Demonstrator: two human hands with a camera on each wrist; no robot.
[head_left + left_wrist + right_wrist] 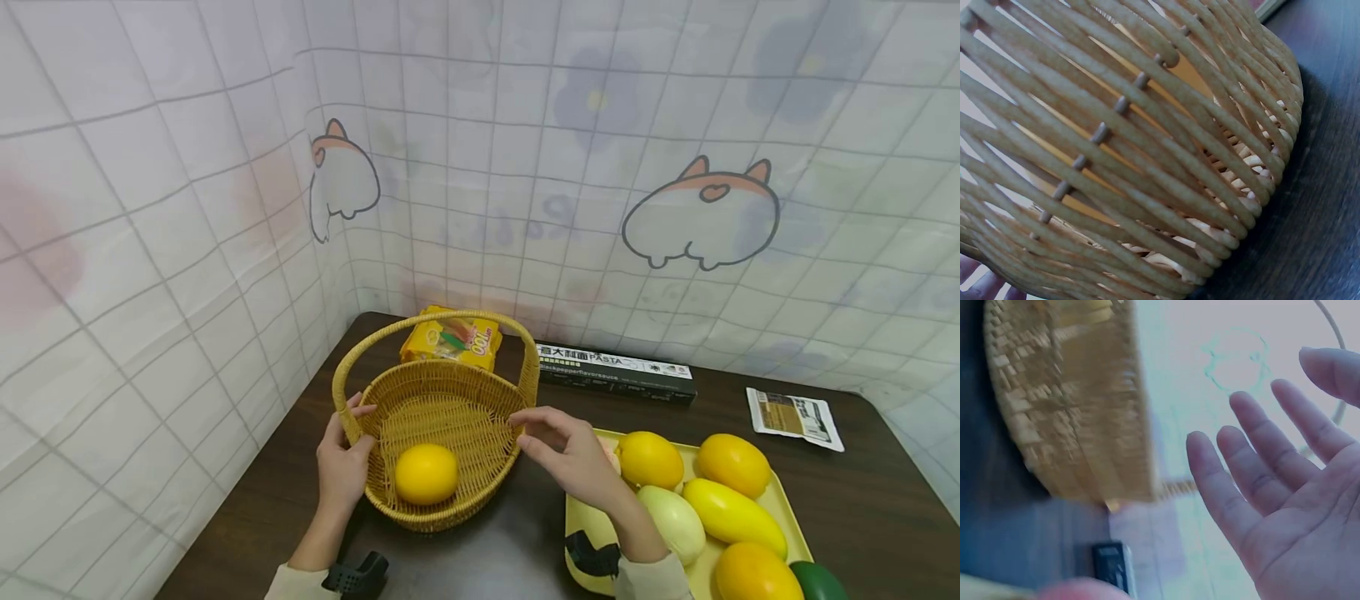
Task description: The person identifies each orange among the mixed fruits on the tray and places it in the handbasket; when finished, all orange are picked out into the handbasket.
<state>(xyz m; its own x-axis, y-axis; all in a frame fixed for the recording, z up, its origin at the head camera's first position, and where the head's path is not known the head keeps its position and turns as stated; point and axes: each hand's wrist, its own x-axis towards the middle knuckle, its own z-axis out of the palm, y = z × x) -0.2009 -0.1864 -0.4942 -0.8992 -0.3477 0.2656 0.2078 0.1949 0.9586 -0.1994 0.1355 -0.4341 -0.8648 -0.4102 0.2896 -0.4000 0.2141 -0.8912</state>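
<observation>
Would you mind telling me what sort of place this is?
Probably a staged tabletop set, not a real kitchen: a printed cloth backdrop, a dark table, and a basket beside a tray of fruit.

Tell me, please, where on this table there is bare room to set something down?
The widest free patch is the dark table between the pasta box, the small packet and the yellow tray. A narrower strip lies between the basket and the tray. The tray is crowded with fruit; the basket holds one lemon.

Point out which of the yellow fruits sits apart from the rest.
The round yellow fruit inside the wicker basket; all the others lie together on the yellow tray to its right.
</observation>
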